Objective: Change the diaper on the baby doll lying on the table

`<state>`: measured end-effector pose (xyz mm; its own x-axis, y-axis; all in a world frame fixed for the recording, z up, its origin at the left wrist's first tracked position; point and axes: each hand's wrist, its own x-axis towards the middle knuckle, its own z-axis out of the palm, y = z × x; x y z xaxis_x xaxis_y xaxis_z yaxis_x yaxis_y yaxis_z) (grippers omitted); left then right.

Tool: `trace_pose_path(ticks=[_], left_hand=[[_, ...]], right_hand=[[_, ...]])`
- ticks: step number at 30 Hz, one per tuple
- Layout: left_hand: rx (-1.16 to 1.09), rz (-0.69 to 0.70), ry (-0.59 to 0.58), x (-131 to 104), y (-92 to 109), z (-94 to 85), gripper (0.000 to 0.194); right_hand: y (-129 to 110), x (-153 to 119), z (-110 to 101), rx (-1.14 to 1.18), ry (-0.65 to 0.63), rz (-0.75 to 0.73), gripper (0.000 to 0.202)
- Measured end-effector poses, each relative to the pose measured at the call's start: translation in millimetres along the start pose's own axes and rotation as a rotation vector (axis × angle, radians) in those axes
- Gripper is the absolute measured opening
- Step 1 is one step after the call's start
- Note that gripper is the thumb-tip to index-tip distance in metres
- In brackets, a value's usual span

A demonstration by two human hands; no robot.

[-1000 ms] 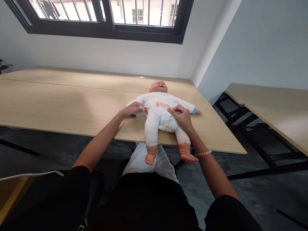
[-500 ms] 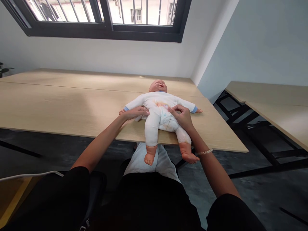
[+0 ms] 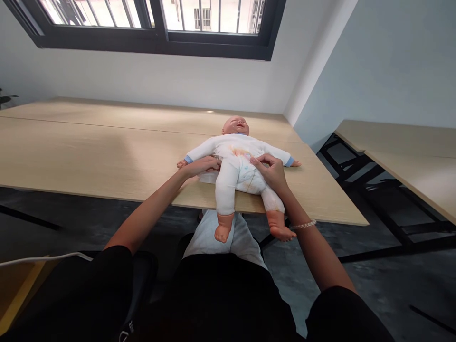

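Observation:
A baby doll (image 3: 225, 187) in a white suit with blue cuffs lies on its back, head toward the window, feet hanging over the table's front edge. Around its hips is a white diaper (image 3: 247, 178) with small coloured prints; orange-brown stains show on it and on the belly. My left hand (image 3: 204, 165) is closed at the doll's hip on the left, its fingertips partly hidden against the diaper's side. White material sticks out below that hand. At the waist on the right, my right hand (image 3: 270, 170) pinches the diaper's upper edge between thumb and fingers.
The doll lies on a light wooden table (image 3: 89, 152) set against a wall under a barred window (image 3: 213, 38). To the right stands another wooden table (image 3: 409, 152) on black folding legs. A white cable (image 3: 46, 259) runs at lower left.
My left fingers have shifted slightly at the doll's hip, and more white material shows below them. My right hand keeps its pinch. The whole view has tilted a little.

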<state>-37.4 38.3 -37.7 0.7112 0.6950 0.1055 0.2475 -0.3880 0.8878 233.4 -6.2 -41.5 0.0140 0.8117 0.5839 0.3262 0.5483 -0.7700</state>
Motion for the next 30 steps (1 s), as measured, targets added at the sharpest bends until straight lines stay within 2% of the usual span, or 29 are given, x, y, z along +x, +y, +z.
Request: trace_pose_path(ticks=[4, 7, 11, 15, 20, 24, 30], left_hand=[[0.192, 0.086, -0.017, 0, -1, 1.5, 0.03], [0.365, 0.125, 0.037, 2, -6, -0.8, 0.028], [0.417, 0.098, 0.132, 5, -12, -10.0, 0.015], [0.264, 0.038, 0.234, -5, -11, -26.4, 0.018], [0.017, -0.083, 0.216, -28, -1, -45.6, 0.024], [-0.041, -0.112, 0.284, -36, 4, -49.5, 0.021], [-0.185, -0.093, 0.266, -39, 7, -49.1, 0.027]], right_hand=[[-2, 0, 0, -0.001, 0.006, 0.012, 0.048], [-3, -1, 0, 0.005, 0.005, 0.016, 0.046], [-4, -1, -1, 0.006, -0.016, 0.009, 0.044], [-3, -1, -1, -0.01, -0.009, 0.016, 0.042], [-5, -1, -1, -0.012, -0.004, 0.009, 0.04], [-4, 0, 0, -0.018, -0.003, 0.022, 0.039], [-4, 0, -3, -0.037, -0.016, 0.017, 0.036]])
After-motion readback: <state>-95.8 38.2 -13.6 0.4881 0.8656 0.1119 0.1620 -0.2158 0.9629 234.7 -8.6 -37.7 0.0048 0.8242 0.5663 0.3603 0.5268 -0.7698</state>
